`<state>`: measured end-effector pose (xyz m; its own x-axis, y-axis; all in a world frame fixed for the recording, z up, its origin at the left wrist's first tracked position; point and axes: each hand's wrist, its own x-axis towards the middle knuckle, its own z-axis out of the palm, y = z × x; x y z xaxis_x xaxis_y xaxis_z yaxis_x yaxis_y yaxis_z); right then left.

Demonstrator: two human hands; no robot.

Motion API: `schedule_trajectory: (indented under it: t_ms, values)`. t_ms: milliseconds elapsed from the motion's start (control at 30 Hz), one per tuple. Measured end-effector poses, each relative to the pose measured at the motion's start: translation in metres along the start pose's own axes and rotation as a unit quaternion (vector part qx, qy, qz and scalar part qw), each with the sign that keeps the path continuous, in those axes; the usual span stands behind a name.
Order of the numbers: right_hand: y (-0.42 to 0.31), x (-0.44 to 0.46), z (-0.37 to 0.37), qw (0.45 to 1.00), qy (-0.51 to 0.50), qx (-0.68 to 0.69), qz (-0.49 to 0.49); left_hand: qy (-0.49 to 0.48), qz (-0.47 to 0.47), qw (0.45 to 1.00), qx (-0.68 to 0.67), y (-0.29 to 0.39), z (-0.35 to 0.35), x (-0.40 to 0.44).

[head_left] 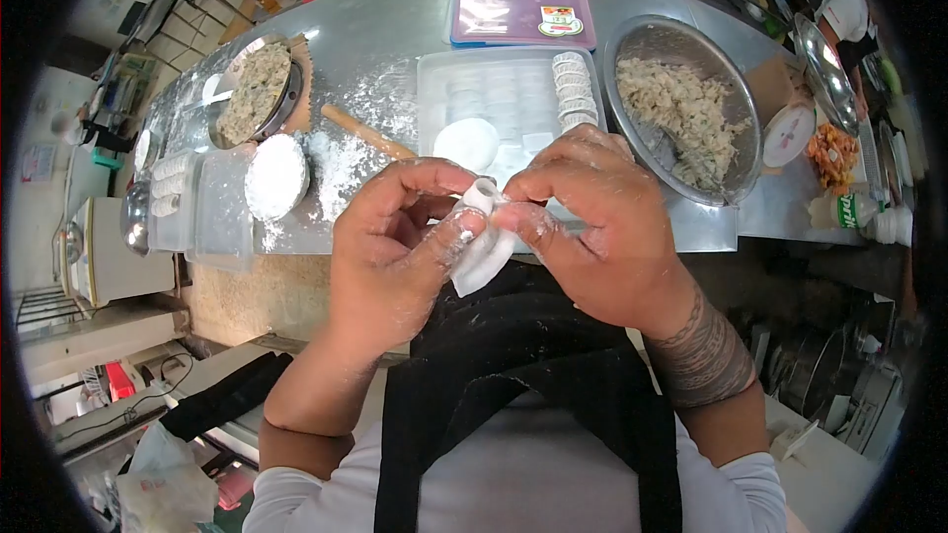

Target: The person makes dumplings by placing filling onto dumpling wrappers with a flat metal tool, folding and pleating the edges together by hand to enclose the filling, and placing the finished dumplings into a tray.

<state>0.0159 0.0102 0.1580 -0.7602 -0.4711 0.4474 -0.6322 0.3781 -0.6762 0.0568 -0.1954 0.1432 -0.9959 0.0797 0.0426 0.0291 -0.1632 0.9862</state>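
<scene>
A white dumpling wrapper (480, 268) is held up in front of my apron, gathered at its top. My left hand (405, 237), dusted with flour, pinches it from the left. From the other side the fingertips of my right hand (597, 222) close on its upper edge. Whether filling is inside I cannot see. Just beyond my hands lies a stack of round white wrappers (466, 143). Behind that, a clear plastic tray (449, 64) carries a row of pleated dumplings (573, 84) along its right side. A steel bowl of filling (681, 109) stands to the right.
A rolling pin (367, 131) lies on the floured steel table (380, 25). Leftward are a white bowl of flour (277, 178), another bowl of filling (259, 89) and a plastic container (219, 212). A purple-lidded box (518, 0) sits at the back. Another person (847, 25) is at far right.
</scene>
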Motion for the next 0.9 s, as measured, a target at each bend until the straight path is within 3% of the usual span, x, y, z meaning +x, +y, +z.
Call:
schedule_trajectory:
  t_ms: [433, 633, 733, 900]
  values:
    - [0.027, -0.024, -0.060, 1.000, -0.006, -0.025, -0.011, 0.002, -0.023, 0.999, 0.030, -0.005, 0.069, 0.001]
    - [0.037, -0.033, -0.079, 0.999, -0.043, 0.006, -0.021, 0.054, 0.049, 0.997, 0.029, -0.021, 0.098, 0.002]
    - [0.043, -0.032, -0.085, 0.998, -0.049, 0.023, -0.034, 0.075, 0.003, 0.996, 0.041, -0.012, 0.106, -0.002]
    - [0.041, -0.032, -0.086, 0.997, -0.045, -0.021, -0.057, 0.068, 0.007, 0.996, 0.050, -0.011, 0.109, -0.008]
